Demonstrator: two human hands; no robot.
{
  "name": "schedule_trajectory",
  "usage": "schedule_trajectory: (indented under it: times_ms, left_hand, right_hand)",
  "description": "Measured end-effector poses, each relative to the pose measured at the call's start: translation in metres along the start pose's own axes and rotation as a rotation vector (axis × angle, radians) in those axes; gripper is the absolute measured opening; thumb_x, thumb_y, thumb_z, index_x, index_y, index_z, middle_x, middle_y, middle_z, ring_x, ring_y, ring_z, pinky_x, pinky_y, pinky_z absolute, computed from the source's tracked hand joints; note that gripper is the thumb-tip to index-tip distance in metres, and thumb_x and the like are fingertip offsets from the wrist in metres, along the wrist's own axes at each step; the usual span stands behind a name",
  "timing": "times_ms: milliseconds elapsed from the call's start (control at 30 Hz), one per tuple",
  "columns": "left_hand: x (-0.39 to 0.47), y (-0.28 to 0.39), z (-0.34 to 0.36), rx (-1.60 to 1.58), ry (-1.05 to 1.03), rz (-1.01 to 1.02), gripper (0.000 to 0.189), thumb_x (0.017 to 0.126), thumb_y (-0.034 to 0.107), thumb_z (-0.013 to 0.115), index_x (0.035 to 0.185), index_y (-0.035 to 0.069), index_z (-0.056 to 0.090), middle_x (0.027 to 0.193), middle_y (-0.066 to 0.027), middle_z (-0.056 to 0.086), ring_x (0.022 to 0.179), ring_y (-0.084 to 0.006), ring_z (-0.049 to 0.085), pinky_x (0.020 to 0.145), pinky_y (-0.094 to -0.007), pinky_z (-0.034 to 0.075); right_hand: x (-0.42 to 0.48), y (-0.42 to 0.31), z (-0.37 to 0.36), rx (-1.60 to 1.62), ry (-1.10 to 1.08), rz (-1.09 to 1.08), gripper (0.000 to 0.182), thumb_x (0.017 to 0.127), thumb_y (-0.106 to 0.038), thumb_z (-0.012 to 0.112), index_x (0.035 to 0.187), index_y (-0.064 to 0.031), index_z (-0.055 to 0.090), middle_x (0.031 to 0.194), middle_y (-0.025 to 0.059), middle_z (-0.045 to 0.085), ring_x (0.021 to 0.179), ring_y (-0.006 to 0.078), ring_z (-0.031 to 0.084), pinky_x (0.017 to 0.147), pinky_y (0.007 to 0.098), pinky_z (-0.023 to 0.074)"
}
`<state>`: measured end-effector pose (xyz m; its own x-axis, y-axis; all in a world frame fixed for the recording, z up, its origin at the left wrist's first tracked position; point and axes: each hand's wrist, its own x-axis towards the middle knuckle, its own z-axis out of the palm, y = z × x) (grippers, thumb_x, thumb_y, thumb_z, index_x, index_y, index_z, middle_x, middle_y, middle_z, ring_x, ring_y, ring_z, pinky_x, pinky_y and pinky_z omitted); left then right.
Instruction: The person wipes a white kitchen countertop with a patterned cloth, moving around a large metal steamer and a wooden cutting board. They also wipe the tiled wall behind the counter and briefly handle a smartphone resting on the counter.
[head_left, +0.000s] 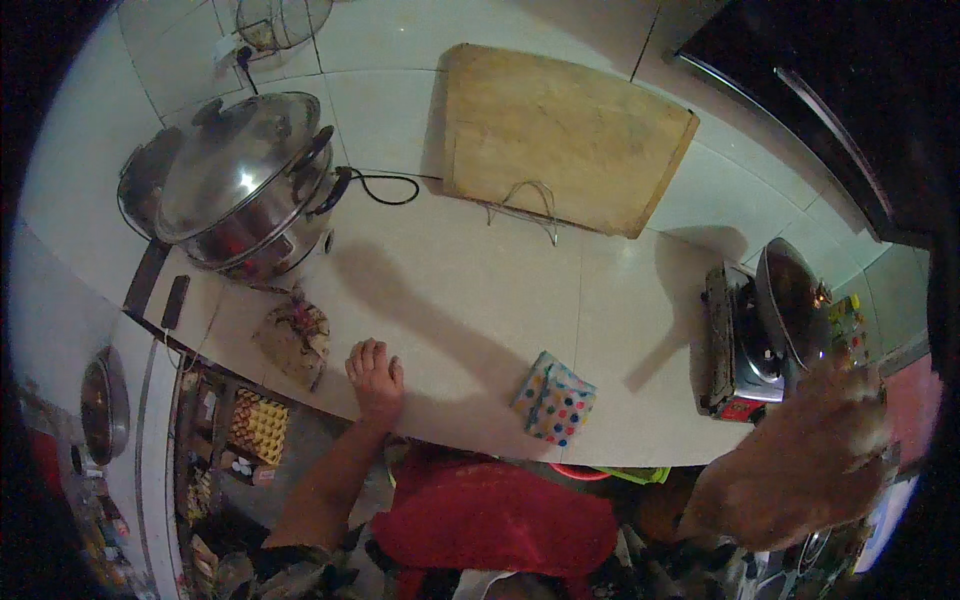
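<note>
My left hand (375, 379) lies palm down near the front edge of the pale tiled counter (480, 300), holding nothing, its thumb a little apart. To its left is a clear plastic bag (296, 337) with dark contents I cannot make out. A folded cloth with coloured polka dots (555, 401) rests further right on the counter. Over at the right, my right hand (847, 420) is raised and blurred beside a portable gas stove (739, 360). A dark wok (787, 307) sits tilted on that stove. Whether the right hand grips anything is hidden.
A lidded steel steamer pot (247, 187) stands at the back left, its black cord (390, 191) looping behind. A wooden cutting board (562, 139) leans on the wall behind a wire stand (525, 206). A black-handled utensil (176, 304) and egg trays (259, 426) are at left.
</note>
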<state>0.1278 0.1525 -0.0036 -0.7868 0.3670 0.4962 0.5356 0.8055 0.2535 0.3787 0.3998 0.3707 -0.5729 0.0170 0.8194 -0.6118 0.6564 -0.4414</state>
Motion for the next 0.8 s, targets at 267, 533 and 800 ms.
schedule_trajectory:
  times_ms: [267,533,800]
  left_hand:
    - [-0.007,-0.010,0.013,0.027,0.005,0.019,0.041,0.084,0.022,0.060,0.117,-0.002,0.055,0.124,-0.0178,0.052,0.122,-0.0368,0.042,0.103,-0.0513,0.029]
    - [0.000,0.005,0.006,0.001,-0.066,-0.053,0.042,0.084,0.022,0.061,0.118,0.000,0.055,0.125,-0.0159,0.052,0.123,-0.0353,0.042,0.105,-0.0508,0.028]
    - [-0.005,-0.004,0.013,-0.011,0.014,-0.017,0.040,0.085,0.023,0.059,0.118,0.001,0.056,0.126,-0.0150,0.051,0.125,-0.0346,0.040,0.104,-0.0502,0.029]
  right_hand:
    - [0.030,-0.059,-0.031,0.222,-0.394,0.332,0.012,0.078,-0.011,0.066,0.089,-0.0090,0.060,0.076,0.0056,0.059,0.058,0.0219,0.051,0.050,0.0382,0.0377]
    - [-0.025,-0.036,-0.052,-0.334,-0.005,-0.106,0.023,0.077,-0.002,0.060,0.098,-0.0081,0.055,0.082,0.0053,0.059,0.066,0.0225,0.055,0.061,0.0362,0.0435]
    - [-0.139,0.153,0.048,-0.387,-0.518,0.236,0.047,0.072,-0.006,0.066,0.118,-0.0088,0.055,0.096,0.0113,0.060,0.087,0.0333,0.060,0.070,0.0443,0.0492]
